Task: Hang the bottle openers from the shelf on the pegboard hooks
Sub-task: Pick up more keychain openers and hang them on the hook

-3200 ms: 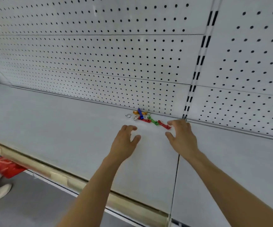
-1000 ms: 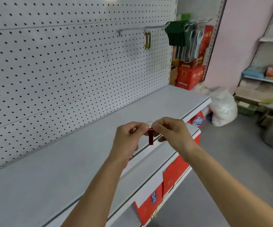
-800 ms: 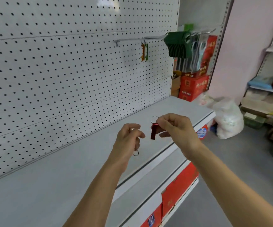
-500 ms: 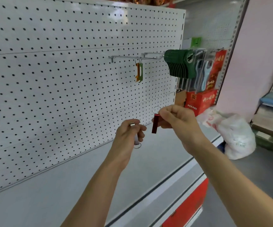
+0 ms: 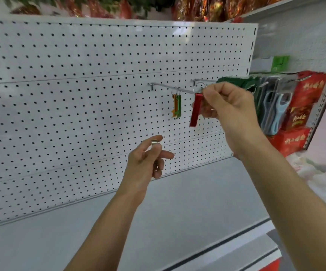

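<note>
My right hand (image 5: 226, 106) pinches a red bottle opener (image 5: 196, 110) by its key ring, with the ring held right at the tip of a long metal pegboard hook (image 5: 168, 88). An orange opener (image 5: 175, 105) and a green opener (image 5: 179, 106) hang side by side from that hook. Lower and to the left, my left hand (image 5: 148, 161) is closed around a silver bottle opener (image 5: 154, 142); only its top end shows above my fingers. The white pegboard (image 5: 80, 94) stands behind everything.
A grey shelf (image 5: 177, 212) runs below the pegboard. Right of the hook hang green packaged goods (image 5: 236, 83) and blue-grey carded tools (image 5: 271, 112), with red boxes (image 5: 304, 98) behind them. Red wrapped goods sit on top of the unit. A white plastic bag (image 5: 324, 182) lies at the right.
My right hand has risen from chest height to the hook's tip with the red opener. My left hand stayed low with the silver opener. The view tilted upward.
</note>
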`<state>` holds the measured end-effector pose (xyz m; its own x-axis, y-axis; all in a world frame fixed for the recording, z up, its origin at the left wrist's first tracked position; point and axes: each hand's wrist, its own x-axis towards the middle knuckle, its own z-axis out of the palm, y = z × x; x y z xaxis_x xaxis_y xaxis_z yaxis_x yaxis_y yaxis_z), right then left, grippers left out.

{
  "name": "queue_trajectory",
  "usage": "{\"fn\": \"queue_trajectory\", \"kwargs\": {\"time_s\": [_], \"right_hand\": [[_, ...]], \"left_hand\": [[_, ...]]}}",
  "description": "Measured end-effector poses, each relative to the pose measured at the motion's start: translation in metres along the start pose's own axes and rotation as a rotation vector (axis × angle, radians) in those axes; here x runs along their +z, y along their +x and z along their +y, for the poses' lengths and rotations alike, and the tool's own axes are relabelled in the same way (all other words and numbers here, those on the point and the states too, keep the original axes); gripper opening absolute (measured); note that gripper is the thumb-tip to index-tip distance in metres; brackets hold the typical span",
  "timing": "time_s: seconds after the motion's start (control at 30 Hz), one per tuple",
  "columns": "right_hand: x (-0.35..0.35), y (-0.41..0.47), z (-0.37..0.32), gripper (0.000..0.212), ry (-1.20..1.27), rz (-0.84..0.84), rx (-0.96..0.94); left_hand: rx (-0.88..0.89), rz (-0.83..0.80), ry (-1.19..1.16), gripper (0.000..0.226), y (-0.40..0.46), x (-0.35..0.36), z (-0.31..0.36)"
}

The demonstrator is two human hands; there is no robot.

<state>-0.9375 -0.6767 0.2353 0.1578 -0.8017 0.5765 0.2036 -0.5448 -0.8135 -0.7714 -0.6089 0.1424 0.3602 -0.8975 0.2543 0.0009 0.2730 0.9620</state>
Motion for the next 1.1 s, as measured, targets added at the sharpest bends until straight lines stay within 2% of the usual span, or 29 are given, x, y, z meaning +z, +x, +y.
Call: {"fn": "queue_trajectory", "kwargs": {"time_s": [0.23, 0.63, 0.93, 1.1], "right_hand": [[-0.012, 0.026, 0.01, 0.019, -0.025, -0.079, 0.079], [-0.009, 0.059, 0.036, 0.019, -0.05, -0.207, 0.141], [0.001, 0.081, 0.053, 0.023, -0.069, -0.27, 0.158], [0.002, 0.085, 0.058, 0.017, -0.06, -0.289, 0.162]], "left_hand": [[0.0, 0.115, -0.027, 0.021, -0.004, 0.017, 0.009], [0.059, 0.283, 0.174, 0.017, -0.011, 0.029, 0.022], [0.073, 0.348, 0.085, 0.013, -0.01, 0.027, 0.024], [0.068, 0.362, 0.008, 0.01, -0.009, 0.034, 0.026]]}}
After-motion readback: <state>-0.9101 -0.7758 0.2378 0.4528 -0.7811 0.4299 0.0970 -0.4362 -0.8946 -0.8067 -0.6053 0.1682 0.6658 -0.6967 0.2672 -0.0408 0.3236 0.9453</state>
